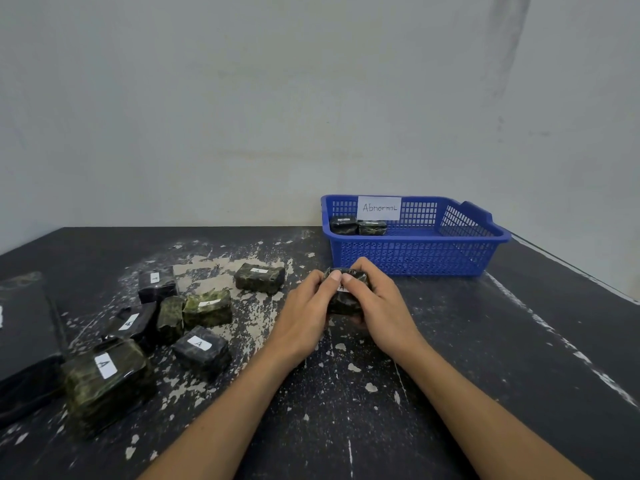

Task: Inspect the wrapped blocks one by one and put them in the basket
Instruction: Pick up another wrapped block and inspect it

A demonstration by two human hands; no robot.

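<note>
Dark green film-wrapped block (pixel 346 297) with a white paper label: it's in your hands, low over the black paint-scuffed worktop (pixel 450 375), just in front of the blue plastic mesh basket (pixel 415 263). Can't tell if its underside touches the worktop.

Risks, my read:
- The film looks glossy, so the block could slip out when you rotate it.
- Your thumbs cover most of the label and top face, so a defect there could go unseen.
- The white card (pixel 379 208) on the basket reads "Abnormal". Drop a good block in and it's a mis-sort.
- The near basket wall is close, so a low carry could clip the rim.

Position: the block sits between both hands. Left hand (pixel 304 313) is curled round its left end and right hand (pixel 384 306) round its right end. Both grip it, thumbs pressing on top and nearly meeting. The fingers underneath are hidden.

Outward:
- Two wrapped blocks (pixel 343 225) are already in the basket's far-left corner, side by side.
- About seven loose wrapped blocks (pixel 202 351) sit clustered on the left of the worktop. The nearest loose block (pixel 260 277) is near your left hand but not touching it.
- There's a dark flat item (pixel 24 341) at the left edge; I can't tell what it is.
</note>
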